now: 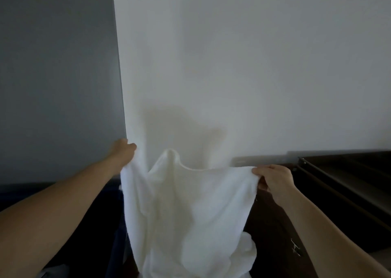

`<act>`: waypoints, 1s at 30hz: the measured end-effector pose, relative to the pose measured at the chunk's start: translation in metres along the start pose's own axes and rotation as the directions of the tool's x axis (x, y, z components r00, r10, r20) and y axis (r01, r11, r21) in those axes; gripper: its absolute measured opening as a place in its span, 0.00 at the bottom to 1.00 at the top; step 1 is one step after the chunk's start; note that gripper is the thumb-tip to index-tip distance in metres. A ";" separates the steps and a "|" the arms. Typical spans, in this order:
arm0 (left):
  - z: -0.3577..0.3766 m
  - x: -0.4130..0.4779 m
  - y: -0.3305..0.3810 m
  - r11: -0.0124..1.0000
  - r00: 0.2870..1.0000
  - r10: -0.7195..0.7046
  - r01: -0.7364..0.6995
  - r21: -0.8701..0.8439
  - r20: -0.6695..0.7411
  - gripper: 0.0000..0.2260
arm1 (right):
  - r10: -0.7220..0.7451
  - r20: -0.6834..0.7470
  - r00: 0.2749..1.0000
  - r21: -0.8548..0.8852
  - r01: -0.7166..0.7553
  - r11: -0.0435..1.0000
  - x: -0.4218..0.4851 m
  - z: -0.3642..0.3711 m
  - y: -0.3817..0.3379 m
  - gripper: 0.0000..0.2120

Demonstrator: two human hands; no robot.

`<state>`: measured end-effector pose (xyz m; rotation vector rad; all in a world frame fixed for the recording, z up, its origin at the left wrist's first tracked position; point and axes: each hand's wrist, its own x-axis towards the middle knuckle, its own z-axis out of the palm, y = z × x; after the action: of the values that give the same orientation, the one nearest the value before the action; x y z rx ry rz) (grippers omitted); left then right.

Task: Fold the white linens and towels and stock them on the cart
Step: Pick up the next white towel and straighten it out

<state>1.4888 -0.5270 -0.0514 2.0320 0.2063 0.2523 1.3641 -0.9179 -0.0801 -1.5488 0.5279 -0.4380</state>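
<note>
- left hand (123, 150) at about 8 o'clock in the head view, arm stretched forward. Fingers (131, 147) curled round the top left corner of the white towel (186, 210). Fingertips are hidden behind the cloth and blurred, so the exact grip can't be read.
- right hand (273, 180) at about 4 o'clock. Thumb on top and fingers (263, 186) tucked under pinch the top right corner of the towel. Narrow pinch, only cloth between them.
- towel sits at 6 o'clock, held in the air between both hands and hanging down. Top edge sags in the middle, with one hump of cloth poking up left of centre.
- towel's bottom is cut off by the lower frame edge, so what it hangs over can't be seen.
- bunched white fabric (245, 250) at 5 o'clock, touching the towel's right edge. Can't tell if it is the same towel or a separate piece.
- pale wall (254, 66) behind, with a soft shadow of the towel on it.
- dark wooden unit (338, 184) at 3–4 o'clock, partly behind the right forearm, with a small metal handle (295, 249) low on it.
- dark blue surface (114, 203) at 7–8 o'clock, mostly covered by the left arm. Too dim to identify.
</note>
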 end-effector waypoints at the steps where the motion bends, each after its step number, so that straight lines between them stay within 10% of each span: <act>1: 0.008 -0.009 0.006 0.998 1.000 -0.009 0.010 -0.058 0.012 0.12 | 0.005 0.006 1.000 -0.015 -0.005 1.000 -0.004 0.007 -0.002 0.05; 6: 0.062 -0.070 0.029 0.954 0.996 0.021 0.006 -0.301 0.087 0.07 | -0.040 0.114 0.993 -0.080 0.050 0.996 -0.030 0.051 -0.005 0.06; 12: 0.112 -0.136 0.038 0.943 0.933 0.333 -0.329 -0.051 0.140 0.09 | -0.194 0.111 0.975 -0.183 0.212 0.960 -0.051 0.091 -0.005 0.11; 30: 0.123 -0.152 0.014 0.929 0.895 0.367 -0.364 -0.063 0.253 0.12 | 0.007 0.344 0.939 -0.013 -0.002 1.000 -0.068 0.096 0.011 0.13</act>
<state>1.3753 -0.6772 -0.1070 2.0555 -0.3477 0.2140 1.3632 -0.8006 -0.0926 -1.5929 0.2613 -0.1518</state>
